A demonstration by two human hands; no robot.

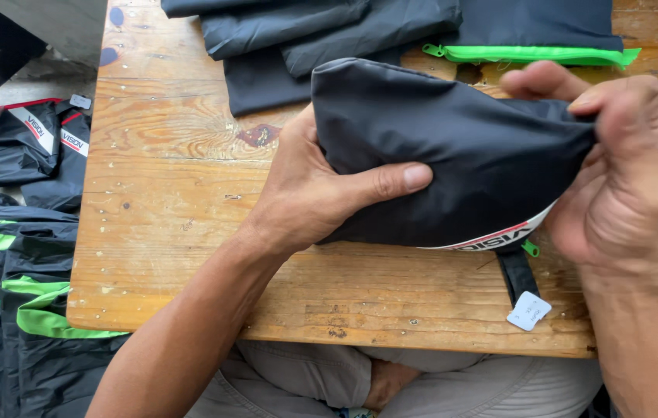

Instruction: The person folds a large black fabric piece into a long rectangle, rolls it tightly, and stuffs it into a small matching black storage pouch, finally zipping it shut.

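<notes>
A stuffed black fabric pouch [452, 147] with a white and red stripe along its lower edge is held just above a wooden table [182, 224]. My left hand [321, 190] grips its left end, thumb laid across the front. My right hand [623, 170] pinches the pouch's right end between thumb and fingers. A small green zipper pull [530, 248] shows under the pouch. A black strap with a white paper tag [528, 311] hangs from it onto the table.
Several folded black fabric pieces [305, 39] lie at the table's far edge, one with a bright green zipper [530, 54]. On the floor to the left are black packed pouches [31, 151] and black-and-green garments [11, 310]. My knees show below the table's near edge.
</notes>
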